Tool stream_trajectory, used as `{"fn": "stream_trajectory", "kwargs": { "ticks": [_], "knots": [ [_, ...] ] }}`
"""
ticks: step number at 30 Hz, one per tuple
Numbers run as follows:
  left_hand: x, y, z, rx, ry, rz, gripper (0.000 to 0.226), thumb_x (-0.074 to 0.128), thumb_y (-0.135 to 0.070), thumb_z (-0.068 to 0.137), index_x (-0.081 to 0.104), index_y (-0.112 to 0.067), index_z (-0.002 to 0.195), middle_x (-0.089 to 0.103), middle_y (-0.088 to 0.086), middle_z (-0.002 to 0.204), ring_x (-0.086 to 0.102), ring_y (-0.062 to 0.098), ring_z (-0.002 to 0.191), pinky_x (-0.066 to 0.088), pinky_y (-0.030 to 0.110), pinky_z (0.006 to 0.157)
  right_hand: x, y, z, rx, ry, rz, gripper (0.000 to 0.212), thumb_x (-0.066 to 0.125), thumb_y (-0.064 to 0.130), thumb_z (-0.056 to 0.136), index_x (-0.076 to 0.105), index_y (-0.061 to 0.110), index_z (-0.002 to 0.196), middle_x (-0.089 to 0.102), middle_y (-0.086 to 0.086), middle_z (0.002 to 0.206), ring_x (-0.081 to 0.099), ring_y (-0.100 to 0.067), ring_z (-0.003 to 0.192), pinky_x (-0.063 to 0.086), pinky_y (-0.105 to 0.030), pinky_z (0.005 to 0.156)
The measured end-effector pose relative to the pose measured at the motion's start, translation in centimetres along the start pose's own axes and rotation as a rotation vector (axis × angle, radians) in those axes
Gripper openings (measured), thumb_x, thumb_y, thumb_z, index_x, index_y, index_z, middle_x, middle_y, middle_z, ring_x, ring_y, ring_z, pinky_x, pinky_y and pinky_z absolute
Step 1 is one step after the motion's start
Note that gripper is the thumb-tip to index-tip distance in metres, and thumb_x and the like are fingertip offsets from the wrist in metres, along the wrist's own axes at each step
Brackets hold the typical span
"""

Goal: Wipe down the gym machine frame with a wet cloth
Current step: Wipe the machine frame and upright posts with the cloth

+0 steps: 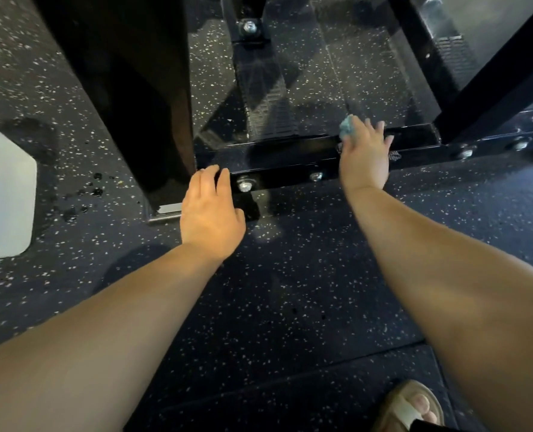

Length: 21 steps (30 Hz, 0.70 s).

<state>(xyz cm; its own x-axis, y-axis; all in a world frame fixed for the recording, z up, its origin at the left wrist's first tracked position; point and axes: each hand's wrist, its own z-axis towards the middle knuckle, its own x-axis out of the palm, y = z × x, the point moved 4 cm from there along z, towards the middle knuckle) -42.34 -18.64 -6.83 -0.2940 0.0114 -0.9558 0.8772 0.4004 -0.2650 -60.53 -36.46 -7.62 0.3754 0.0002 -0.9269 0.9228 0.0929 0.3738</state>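
Head view showed you mid-wipe: right hand (365, 154), fingers spread, pressed the cloth (348, 127) on the frame bar (290, 168), left hand (210, 210) rested loose-fingered; the next move probably called for sweeping along it.

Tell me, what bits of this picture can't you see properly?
Head view only:
- Blue cloth: mostly hidden under the right hand, and blurred.
- Left hand: fingertips lie over the frame bar; grip or rest, unclear.
- White thing: cut off by the left edge, washed out.
- Sandalled foot: cut off by the bottom edge.
- Black upright: top cut off by the top edge.
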Motion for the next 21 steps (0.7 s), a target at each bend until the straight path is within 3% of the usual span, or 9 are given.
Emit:
{"fn": "stream_trajectory", "kwargs": {
  "ticks": [2, 5, 8, 10, 12, 15, 19, 21],
  "knots": [
    [-0.2, 0.2, -0.2, 0.019, -0.044, -0.032, 0.057, 0.053, -0.019, 0.089, 0.036, -0.005, 0.142, 0.033, 0.011, 0.145, 0.026, 0.028, 0.135, 0.024, 0.036, 0.11, 0.6, 2.5, -1.1, 0.011, -0.019, 0.01, 0.037, 0.035, 0.012, 0.1, 0.044, 0.017, 0.136, 0.035, -0.008, 0.15, 0.021, -0.028, 0.143, 0.008, -0.045, 0.119],
    [-0.6, 1.3, -0.5, 0.004, -0.133, -0.087, 0.04, 0.056, -0.012, 0.083, 0.056, -0.006, 0.122, 0.05, 0.012, 0.126, 0.044, 0.032, 0.118, 0.036, 0.04, 0.095, 3.2, 10.0, -5.3, -0.355, 0.107, 0.004, 0.039, 0.036, 0.011, 0.099, 0.042, 0.014, 0.137, 0.036, -0.008, 0.15, 0.025, -0.025, 0.141, 0.008, -0.041, 0.118],
    [-1.1, 3.8, -0.8, -0.203, -0.165, -0.184, 0.027, 0.052, -0.012, 0.085, 0.06, -0.009, 0.111, 0.052, 0.013, 0.118, 0.044, 0.033, 0.111, 0.036, 0.04, 0.088, 4.8, 13.8, -8.3, -0.661, 0.284, -0.061, 0.047, 0.031, 0.014, 0.102, 0.023, 0.009, 0.148, 0.025, -0.01, 0.155, 0.015, -0.024, 0.146, 0.006, -0.034, 0.118],
    [-1.3, 5.4, -0.9, -0.363, -0.167, -0.282, 0.024, 0.049, -0.013, 0.088, 0.057, -0.01, 0.11, 0.05, 0.013, 0.12, 0.042, 0.032, 0.113, 0.035, 0.039, 0.09, 4.5, 12.8, -7.1, -0.596, 0.333, 0.032, 0.046, 0.038, 0.016, 0.102, 0.03, 0.01, 0.146, 0.032, -0.011, 0.152, 0.024, -0.028, 0.142, 0.02, -0.036, 0.116],
    [-1.4, 6.3, -0.9, -0.46, -0.166, -0.374, 0.025, 0.048, -0.014, 0.089, 0.054, -0.009, 0.113, 0.048, 0.012, 0.122, 0.04, 0.031, 0.115, 0.034, 0.037, 0.092, 3.8, 10.3, -4.7, -0.375, 0.247, 0.131, 0.041, 0.044, 0.019, 0.1, 0.041, 0.014, 0.14, 0.036, -0.007, 0.15, 0.03, -0.03, 0.139, 0.033, -0.04, 0.11],
    [-1.6, 6.3, -0.8, -0.55, -0.193, -0.504, 0.027, 0.049, -0.015, 0.089, 0.051, -0.009, 0.115, 0.049, 0.01, 0.122, 0.043, 0.028, 0.116, 0.035, 0.035, 0.092, 3.5, 9.4, -4.1, -0.172, 0.078, 0.206, 0.037, 0.047, 0.019, 0.099, 0.051, 0.015, 0.135, 0.042, -0.002, 0.146, 0.037, -0.02, 0.135, 0.036, -0.034, 0.107],
    [-1.7, 5.6, -0.5, -0.684, -0.238, -0.715, 0.028, 0.052, -0.017, 0.089, 0.047, -0.009, 0.115, 0.047, 0.009, 0.123, 0.05, 0.029, 0.111, 0.037, 0.034, 0.086, 5.5, 16.4, -8.7, -0.469, 0.192, 0.191, 0.037, 0.045, 0.012, 0.096, 0.052, 0.014, 0.132, 0.051, -0.003, 0.137, 0.047, -0.02, 0.124, 0.041, -0.032, 0.101],
    [-1.7, 5.3, -0.5, -0.703, -0.252, -0.791, 0.03, 0.052, -0.017, 0.09, 0.043, -0.008, 0.117, 0.045, 0.01, 0.125, 0.053, 0.031, 0.104, 0.036, 0.032, 0.079, 5.7, 17.5, -9.8, -0.603, 0.243, 0.131, 0.041, 0.041, 0.012, 0.098, 0.045, 0.011, 0.138, 0.044, -0.004, 0.145, 0.04, -0.02, 0.132, 0.032, -0.03, 0.107]
  ]
}}
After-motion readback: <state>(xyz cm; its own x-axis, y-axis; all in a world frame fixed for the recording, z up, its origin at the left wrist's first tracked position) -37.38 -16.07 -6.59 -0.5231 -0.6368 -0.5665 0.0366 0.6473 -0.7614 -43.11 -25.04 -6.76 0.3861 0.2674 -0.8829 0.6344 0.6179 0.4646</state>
